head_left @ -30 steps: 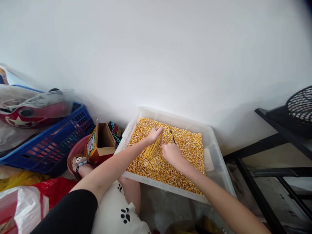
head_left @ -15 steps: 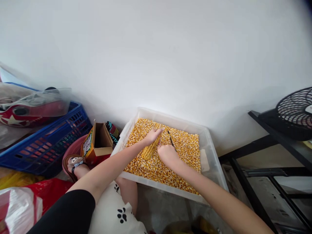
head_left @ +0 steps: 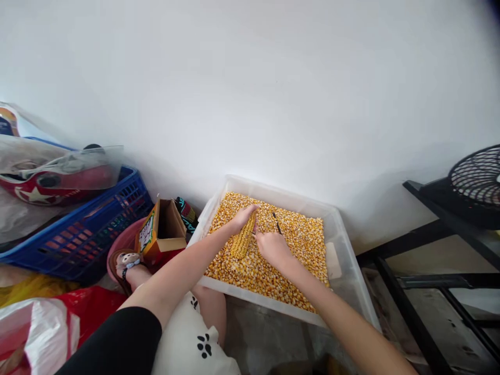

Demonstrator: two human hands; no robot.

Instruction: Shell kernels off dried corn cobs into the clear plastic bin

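A clear plastic bin (head_left: 346, 250) stands against the white wall, filled with loose yellow corn kernels (head_left: 304, 245). My left hand (head_left: 242, 217) grips the far end of a corn cob (head_left: 242, 240), which lies tilted over the kernels. My right hand (head_left: 273, 246) is closed around a thin dark tool (head_left: 277, 222) whose tip sticks up beyond the fingers; its thumb side touches the cob.
Left of the bin are an open cardboard box (head_left: 162, 232), a pink basin (head_left: 125, 242) and a blue crate (head_left: 84, 224) holding a bagged red item. My sandalled foot (head_left: 127, 263) rests by the basin. A black metal rack (head_left: 437, 250) with a fan (head_left: 474, 179) stands at the right.
The camera view shifted slightly. Both hands stay on the cob and tool, with only small movement along the cob.
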